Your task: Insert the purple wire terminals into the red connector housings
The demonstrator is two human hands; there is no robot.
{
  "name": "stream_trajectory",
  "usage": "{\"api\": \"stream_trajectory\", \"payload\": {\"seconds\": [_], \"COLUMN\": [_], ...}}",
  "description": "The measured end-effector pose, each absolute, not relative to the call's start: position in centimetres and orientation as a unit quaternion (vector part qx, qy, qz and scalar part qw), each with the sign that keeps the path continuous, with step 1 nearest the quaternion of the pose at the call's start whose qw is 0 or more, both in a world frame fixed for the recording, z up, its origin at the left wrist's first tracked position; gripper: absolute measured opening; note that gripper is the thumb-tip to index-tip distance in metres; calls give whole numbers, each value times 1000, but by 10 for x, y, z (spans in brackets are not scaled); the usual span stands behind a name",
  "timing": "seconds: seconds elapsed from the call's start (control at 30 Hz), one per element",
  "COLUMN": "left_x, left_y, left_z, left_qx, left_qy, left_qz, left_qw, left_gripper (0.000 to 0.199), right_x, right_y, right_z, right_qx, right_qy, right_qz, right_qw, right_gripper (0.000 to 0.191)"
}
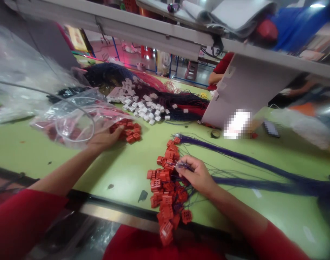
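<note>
Pinching purple wires [184,166], right hand [198,175] sits over red connectors [165,184]; open left hand [104,139] rests on more; tugging could tangle the wires.

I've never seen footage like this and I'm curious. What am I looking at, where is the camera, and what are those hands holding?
This picture comes from a camera worn on a person's head, looking down at their own bare hands. No machine is involved. The left hand rests against a small heap of red plastic connectors, beside a clear plastic bag. The right hand pinches thin purple wires above a larger heap of red connectors. Those wires run across the green table. Farther away lie white connectors among more wires, and a co-worker's arm shows in the background.
</note>
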State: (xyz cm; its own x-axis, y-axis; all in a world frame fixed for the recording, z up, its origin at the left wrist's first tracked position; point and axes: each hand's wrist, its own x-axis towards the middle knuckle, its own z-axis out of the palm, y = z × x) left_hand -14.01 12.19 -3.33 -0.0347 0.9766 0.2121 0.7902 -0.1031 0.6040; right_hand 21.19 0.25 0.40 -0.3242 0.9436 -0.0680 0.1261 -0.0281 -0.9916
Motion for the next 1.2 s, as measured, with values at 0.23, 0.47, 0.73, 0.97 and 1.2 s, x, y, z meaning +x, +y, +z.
{"api": "stream_trajectory", "payload": {"seconds": [0.23,0.47,0.73,0.97,1.2], "left_x": [-81,-58,-49,-10,-2], "left_y": [103,79,67,33,21], "left_z": [-52,-47,-38,5,20], "left_qx": [636,754,839,815,835], "left_qy": [741,588,462,362,318], "left_qz": [196,292,287,352,348], "left_qw": [91,-4,33,284,284], "left_gripper": [62,44,25,34,13], "right_x": [217,218,222,224,224], "right_y": [4,5,6,10,7], "right_z": [-3,-1,-1,0,9], "right_qx": [-464,-472,-475,-423,-458], "right_qy": [-580,-578,-565,-620,-572], "right_qz": [554,533,553,480,544], "right_qw": [377,400,387,454,409], "right_gripper": [25,22,26,18,34]}}
